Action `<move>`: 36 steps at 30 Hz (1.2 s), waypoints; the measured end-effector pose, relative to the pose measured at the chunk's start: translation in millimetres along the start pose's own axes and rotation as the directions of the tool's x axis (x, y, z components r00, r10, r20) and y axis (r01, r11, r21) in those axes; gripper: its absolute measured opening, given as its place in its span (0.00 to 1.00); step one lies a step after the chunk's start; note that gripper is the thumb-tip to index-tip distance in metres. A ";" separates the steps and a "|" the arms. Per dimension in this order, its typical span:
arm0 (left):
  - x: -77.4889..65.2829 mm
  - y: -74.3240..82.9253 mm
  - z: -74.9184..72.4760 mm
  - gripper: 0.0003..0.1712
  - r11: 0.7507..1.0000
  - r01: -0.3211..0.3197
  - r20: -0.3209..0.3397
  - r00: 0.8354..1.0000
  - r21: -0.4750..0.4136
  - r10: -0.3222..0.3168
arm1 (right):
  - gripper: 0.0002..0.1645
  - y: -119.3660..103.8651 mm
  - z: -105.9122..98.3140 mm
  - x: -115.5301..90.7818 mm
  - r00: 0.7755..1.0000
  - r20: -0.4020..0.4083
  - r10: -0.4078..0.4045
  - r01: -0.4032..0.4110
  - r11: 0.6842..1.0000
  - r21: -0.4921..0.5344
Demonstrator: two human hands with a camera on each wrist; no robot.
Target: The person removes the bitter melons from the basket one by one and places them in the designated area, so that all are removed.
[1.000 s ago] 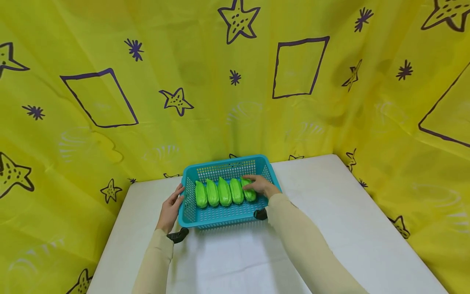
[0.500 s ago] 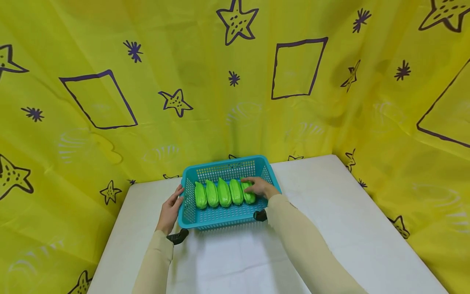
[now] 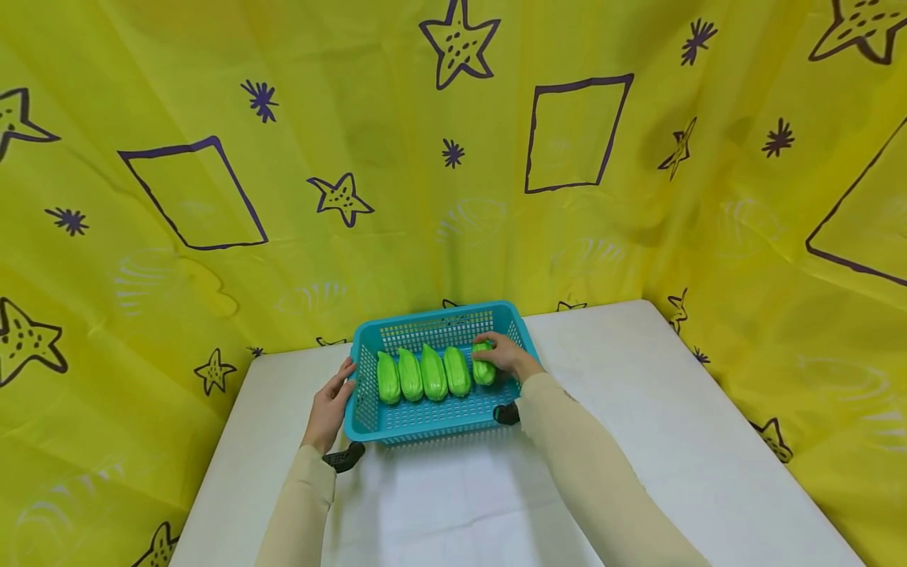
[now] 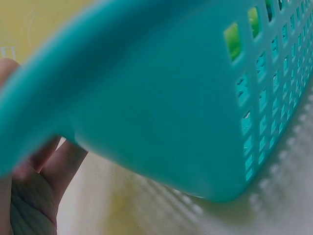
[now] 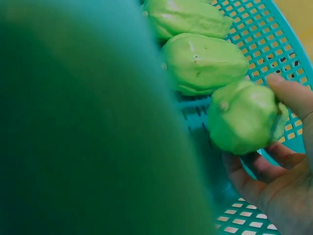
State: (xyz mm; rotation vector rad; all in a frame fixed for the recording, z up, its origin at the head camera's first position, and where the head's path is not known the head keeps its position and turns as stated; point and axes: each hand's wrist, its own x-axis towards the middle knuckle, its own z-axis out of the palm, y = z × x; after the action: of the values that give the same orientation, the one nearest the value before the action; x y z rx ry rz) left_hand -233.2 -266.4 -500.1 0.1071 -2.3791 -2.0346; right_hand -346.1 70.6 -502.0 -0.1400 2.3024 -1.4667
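Note:
My right hand (image 3: 501, 354) holds the rightmost ridged green gourd-like vegetable (image 3: 483, 368) inside a teal basket (image 3: 425, 429). The right wrist view shows thumb and fingers around this vegetable (image 5: 242, 117), its blunt end toward the camera. It sits a little apart from the others, which lie side by side in a row, such as this green vegetable (image 3: 457, 372). At the basket's left end my left hand (image 3: 328, 405) rests against the outside of the rim with fingers extended. In the left wrist view the basket's rim (image 4: 98, 44) covers part of that hand (image 4: 34, 196).
The basket stands near the back of a white table (image 3: 595, 378). A yellow curtain (image 3: 397, 268) with purple stars and frames hangs close behind it and along both sides. A dark wrist device (image 3: 345, 457) sits at the left wrist, another dark device (image 3: 506, 413) at the right.
My right hand has moved slightly right with the rightmost green vegetable, which now stands apart from its neighbour. My left hand and the basket have stayed in place.

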 end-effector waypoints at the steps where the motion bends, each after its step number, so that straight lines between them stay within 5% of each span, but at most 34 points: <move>1: -0.9 1.5 0.3 0.27 1.000 -0.001 0.001 1.000 0.006 0.001 | 0.27 0.4 -0.2 0.3 1.000 -0.005 -0.002 0.002 1.000 0.003; 15: 14.9 -26.4 -2.7 0.27 0.999 -0.032 -0.028 0.999 0.020 0.033 | 0.26 -12.3 -5.2 5.5 0.993 -0.048 -0.111 0.110 0.994 -0.023; 26: 1.4 2.9 -0.1 0.27 1.000 -0.022 0.002 1.000 0.005 0.022 | 0.25 -30.9 -10.6 7.3 0.976 -0.021 -0.217 0.215 0.973 -0.084; 36: 0.7 0.6 -1.8 0.27 1.000 -0.004 0.011 1.000 0.006 0.004 | 0.26 -37.4 -20.2 1.8 0.968 -0.068 -0.240 0.238 0.970 -0.040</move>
State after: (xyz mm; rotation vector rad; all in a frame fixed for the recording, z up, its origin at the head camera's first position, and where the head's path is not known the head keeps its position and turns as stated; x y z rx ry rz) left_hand -233.9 -268.1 -499.3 0.0911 -2.3894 -2.0321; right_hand -360.4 70.6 -462.0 -0.3927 2.4368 -1.5734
